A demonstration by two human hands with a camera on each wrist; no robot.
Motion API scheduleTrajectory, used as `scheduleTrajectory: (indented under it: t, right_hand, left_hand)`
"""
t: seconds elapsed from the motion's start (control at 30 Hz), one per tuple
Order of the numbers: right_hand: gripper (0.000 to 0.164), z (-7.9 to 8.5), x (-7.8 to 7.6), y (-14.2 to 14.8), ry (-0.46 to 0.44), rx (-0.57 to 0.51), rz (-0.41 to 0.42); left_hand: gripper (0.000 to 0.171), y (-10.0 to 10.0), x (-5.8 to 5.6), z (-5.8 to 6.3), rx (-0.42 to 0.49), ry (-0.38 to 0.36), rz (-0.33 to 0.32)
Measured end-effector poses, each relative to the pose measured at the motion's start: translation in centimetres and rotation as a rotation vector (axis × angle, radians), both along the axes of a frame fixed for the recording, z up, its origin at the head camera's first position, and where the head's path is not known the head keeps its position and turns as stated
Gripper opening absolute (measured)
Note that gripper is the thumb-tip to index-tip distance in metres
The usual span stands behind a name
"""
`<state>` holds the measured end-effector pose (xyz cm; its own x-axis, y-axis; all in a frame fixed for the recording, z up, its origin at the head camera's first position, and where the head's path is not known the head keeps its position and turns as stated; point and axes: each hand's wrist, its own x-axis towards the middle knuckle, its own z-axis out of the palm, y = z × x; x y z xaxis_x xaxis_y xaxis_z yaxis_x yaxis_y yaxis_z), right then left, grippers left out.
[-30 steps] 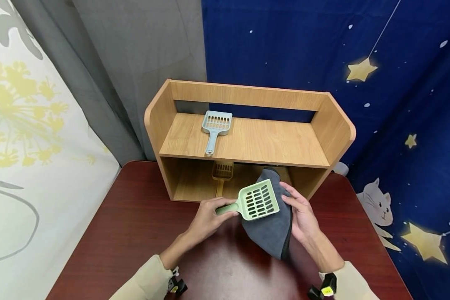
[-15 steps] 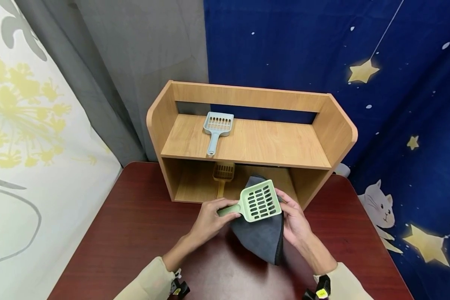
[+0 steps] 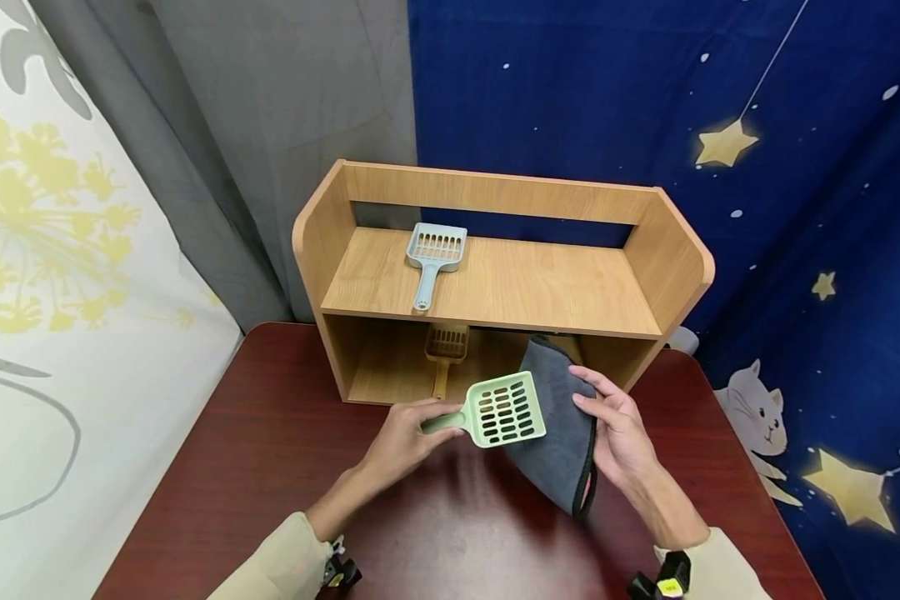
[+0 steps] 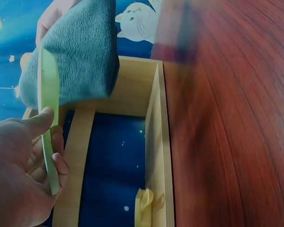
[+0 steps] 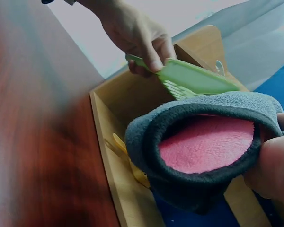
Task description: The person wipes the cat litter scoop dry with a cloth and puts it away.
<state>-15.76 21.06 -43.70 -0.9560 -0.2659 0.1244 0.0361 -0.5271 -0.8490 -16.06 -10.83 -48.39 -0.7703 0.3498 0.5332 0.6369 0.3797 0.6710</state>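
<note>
In the head view my left hand (image 3: pixel 408 446) pinches the handle of a pale green slotted litter scoop (image 3: pixel 506 408) between thumb and fingers. The scoop appears edge-on in the left wrist view. My right hand (image 3: pixel 618 429) grips a folded grey cloth (image 3: pixel 558 425) with dark edging. The cloth lies behind the scoop's right edge and overlaps it in the head view. Its pink inner side (image 5: pixel 208 144) shows through the fold in the right wrist view. Both hands are raised over the table in front of the shelf.
A two-tier wooden shelf (image 3: pixel 555 287) stands at the back of the dark red table (image 3: pixel 270 467). On its upper board lies a light blue litter scoop (image 3: pixel 437 250). A yellow litter scoop (image 3: pixel 447 343) lies in the lower compartment. Curtains hang behind.
The cloth and right hand moved left behind the green scoop, then back to the right and outward. The green scoop has shifted slightly left and down with the left hand.
</note>
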Motion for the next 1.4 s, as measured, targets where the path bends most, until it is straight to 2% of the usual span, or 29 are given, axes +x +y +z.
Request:
scheduleTrajectory:
  t: [0.17,0.33,0.47,0.63,0.73,0.9,1.1,1.23,1.4]
  right_hand:
    - [0.042,0.7,-0.1,0.4,0.06,0.086,-0.079]
    - [0.039,1.4,-0.1,0.5,0.16,0.272,-0.194]
    - [0.039,1.8,0.0,0.5,0.304,0.524,-0.236]
    - [0.042,2.0,0.0,-0.5,0.545,0.918,-0.312]
    - [0.046,1.9,-0.1,-1.5,0.632,1.067,-0.341]
    - [0.043,1.7,-0.9,-2.9,0.578,1.154,-0.282]
    - [0.039,0.6,-2.1,-4.7,0.506,1.262,-0.22]
    - [0.038,0.1,-2.2,-6.1,0.455,1.237,-0.183]
    - [0.036,-0.1,-2.2,-7.2,0.396,1.188,-0.181]
  left_hand:
    - [0.033,-0.9,-0.1,0.1,-0.065,-0.005,0.033]
    - [0.031,-1.5,-0.3,0.4,-0.148,-0.003,0.049]
    - [0.032,-1.6,-0.4,0.7,-0.244,0.029,0.069]
    - [0.032,-1.3,-0.6,1.0,-0.335,0.073,0.084]
    - [0.031,-0.8,-0.6,1.1,-0.369,0.08,0.091]
    - [0.032,0.2,-0.5,1.4,-0.395,0.082,0.108]
    - [0.031,1.5,-0.4,1.5,-0.421,0.093,0.118]
    - [0.03,2.2,-0.3,1.2,-0.432,0.071,0.138]
    - [0.029,2.8,-0.2,1.0,-0.431,0.036,0.149]
